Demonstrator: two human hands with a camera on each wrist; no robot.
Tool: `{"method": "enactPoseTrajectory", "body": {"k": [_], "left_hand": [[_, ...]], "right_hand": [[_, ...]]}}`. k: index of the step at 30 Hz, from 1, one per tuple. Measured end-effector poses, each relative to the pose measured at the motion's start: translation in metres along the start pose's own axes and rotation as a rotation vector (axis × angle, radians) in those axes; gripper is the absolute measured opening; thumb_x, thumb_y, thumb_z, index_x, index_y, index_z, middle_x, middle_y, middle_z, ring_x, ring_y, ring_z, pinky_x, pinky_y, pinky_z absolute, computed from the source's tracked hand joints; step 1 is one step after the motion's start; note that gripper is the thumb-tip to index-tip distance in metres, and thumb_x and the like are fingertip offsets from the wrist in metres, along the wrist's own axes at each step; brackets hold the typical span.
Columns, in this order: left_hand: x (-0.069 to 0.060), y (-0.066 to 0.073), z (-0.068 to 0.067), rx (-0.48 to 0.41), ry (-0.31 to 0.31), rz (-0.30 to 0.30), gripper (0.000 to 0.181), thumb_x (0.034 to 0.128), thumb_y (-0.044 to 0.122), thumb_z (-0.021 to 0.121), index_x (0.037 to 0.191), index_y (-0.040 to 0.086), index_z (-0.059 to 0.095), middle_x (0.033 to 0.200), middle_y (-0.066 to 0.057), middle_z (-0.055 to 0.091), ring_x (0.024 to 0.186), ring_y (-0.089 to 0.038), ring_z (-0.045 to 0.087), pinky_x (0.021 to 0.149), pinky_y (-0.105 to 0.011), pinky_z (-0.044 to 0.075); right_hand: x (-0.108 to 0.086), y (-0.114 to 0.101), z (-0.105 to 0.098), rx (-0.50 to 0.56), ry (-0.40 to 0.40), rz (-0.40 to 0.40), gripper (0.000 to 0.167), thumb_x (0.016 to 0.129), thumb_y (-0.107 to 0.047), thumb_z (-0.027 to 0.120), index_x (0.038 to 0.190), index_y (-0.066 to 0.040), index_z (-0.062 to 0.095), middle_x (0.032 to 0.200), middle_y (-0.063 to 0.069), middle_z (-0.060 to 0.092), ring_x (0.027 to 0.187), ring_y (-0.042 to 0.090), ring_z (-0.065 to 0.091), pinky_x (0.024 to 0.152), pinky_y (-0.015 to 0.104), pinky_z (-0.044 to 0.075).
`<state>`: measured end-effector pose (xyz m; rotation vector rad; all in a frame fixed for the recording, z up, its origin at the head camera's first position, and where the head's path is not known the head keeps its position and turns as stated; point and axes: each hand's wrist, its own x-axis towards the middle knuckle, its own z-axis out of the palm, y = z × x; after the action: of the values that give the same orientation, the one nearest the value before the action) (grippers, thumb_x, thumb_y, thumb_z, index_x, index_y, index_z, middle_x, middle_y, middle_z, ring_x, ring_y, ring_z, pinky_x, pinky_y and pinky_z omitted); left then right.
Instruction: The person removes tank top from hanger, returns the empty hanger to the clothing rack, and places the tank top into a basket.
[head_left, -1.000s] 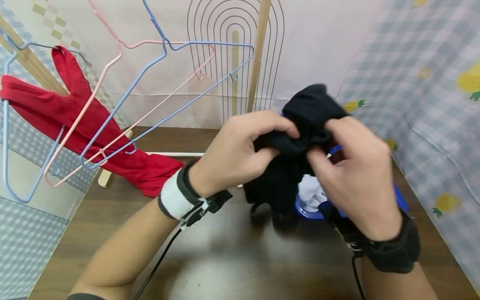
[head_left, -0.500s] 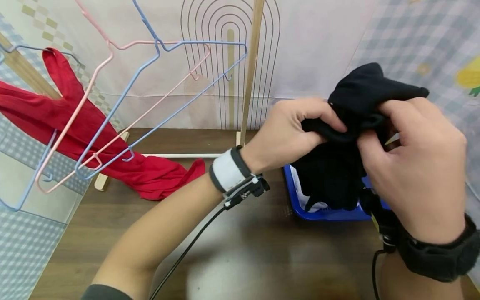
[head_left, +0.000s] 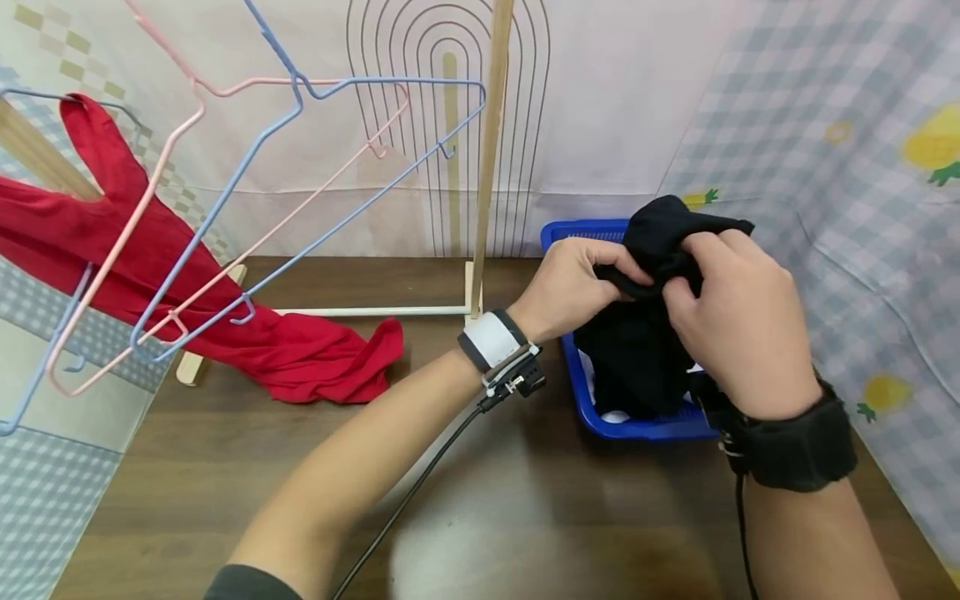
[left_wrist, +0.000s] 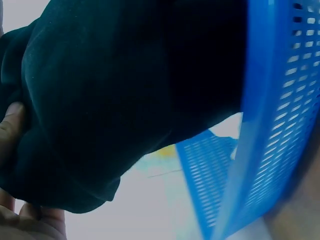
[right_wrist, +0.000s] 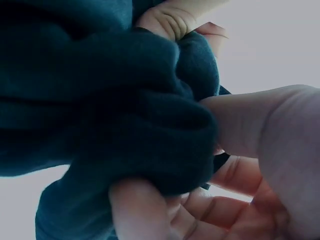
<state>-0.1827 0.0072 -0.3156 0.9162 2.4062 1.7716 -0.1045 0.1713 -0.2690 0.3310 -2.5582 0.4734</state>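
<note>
A bunched black garment (head_left: 630, 358) hangs from both hands over a blue plastic basket (head_left: 645, 429); its exact kind cannot be told. With thumb and fingers my left hand (head_left: 566, 287) pinches its left edge. On the other side my right hand (head_left: 750, 321) grips the gathered cloth between thumb and fingers. Dark folds of the garment (left_wrist: 110, 90) reach down past the basket's rim (left_wrist: 257, 100) in the left wrist view. Close up in the right wrist view, the thumb and fingers (right_wrist: 137, 210) press into the cloth. White cloth shows at the basket's edge, mostly hidden.
To the left hang a blue hanger (head_left: 247, 158) and a pink hanger (head_left: 161, 167). A red garment (head_left: 315, 358) drapes from another hanger down to the wooden surface (head_left: 450, 483). The rack's wooden post (head_left: 491, 150) stands beside the basket. Checked curtain (head_left: 810, 217) closes off the right.
Both hands moved right with the black garment, from in front of the basket to over it. In the last half second they lowered it, the right hand coming back left.
</note>
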Motion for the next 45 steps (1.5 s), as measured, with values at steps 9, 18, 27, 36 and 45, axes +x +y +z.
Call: {"method": "enactPoseTrajectory", "body": {"k": [9, 18, 27, 36, 45], "left_hand": [[0.003, -0.029, 0.011, 0.063, -0.005, -0.081, 0.01, 0.0876, 0.012, 0.083, 0.097, 0.017, 0.084, 0.115, 0.003, 0.079, 0.11, -0.002, 0.067, 0.083, -0.013, 0.052], [0.005, -0.054, 0.015, 0.176, -0.106, -0.115, 0.014, 0.0937, 0.014, 0.077, 0.107, 0.016, 0.081, 0.113, 0.004, 0.08, 0.111, -0.005, 0.067, 0.087, -0.013, 0.049], [0.005, -0.059, 0.022, 0.634, -0.237, -0.128, 0.025, 0.105, 0.026, 0.06, 0.124, 0.018, 0.074, 0.117, 0.001, 0.078, 0.109, -0.013, 0.071, 0.102, -0.035, 0.051], [-0.003, -0.063, 0.029, 0.932, -0.228, -0.256, 0.034, 0.1081, 0.043, 0.05, 0.127, 0.025, 0.071, 0.13, -0.001, 0.07, 0.122, -0.025, 0.056, 0.111, -0.062, 0.036], [-0.024, -0.052, 0.014, 1.006, -0.103, -0.132, 0.039, 0.1085, 0.041, 0.049, 0.139, 0.022, 0.065, 0.142, -0.001, 0.063, 0.138, -0.023, 0.052, 0.116, -0.051, 0.04]], "right_hand": [[0.012, 0.022, 0.023, 0.001, -0.194, 0.06, 0.023, 0.094, -0.004, 0.058, 0.111, 0.009, 0.068, 0.1, 0.032, 0.063, 0.084, 0.047, 0.059, 0.069, 0.057, 0.045], [0.03, 0.04, 0.05, -0.042, -0.451, 0.088, 0.028, 0.094, -0.007, 0.059, 0.117, 0.008, 0.068, 0.108, 0.035, 0.067, 0.091, 0.047, 0.065, 0.075, 0.058, 0.051], [0.049, 0.055, 0.083, -0.026, -0.711, 0.089, 0.028, 0.1, -0.012, 0.056, 0.119, 0.006, 0.065, 0.099, 0.024, 0.067, 0.073, 0.029, 0.059, 0.065, 0.04, 0.046], [0.057, 0.059, 0.108, -0.06, -0.832, 0.054, 0.05, 0.103, -0.021, 0.055, 0.143, 0.01, 0.053, 0.139, 0.034, 0.059, 0.118, 0.046, 0.063, 0.096, 0.058, 0.052], [0.05, 0.054, 0.098, -0.056, -0.755, 0.09, 0.054, 0.104, -0.027, 0.055, 0.148, 0.005, 0.05, 0.145, 0.034, 0.054, 0.129, 0.052, 0.056, 0.1, 0.066, 0.048]]}}
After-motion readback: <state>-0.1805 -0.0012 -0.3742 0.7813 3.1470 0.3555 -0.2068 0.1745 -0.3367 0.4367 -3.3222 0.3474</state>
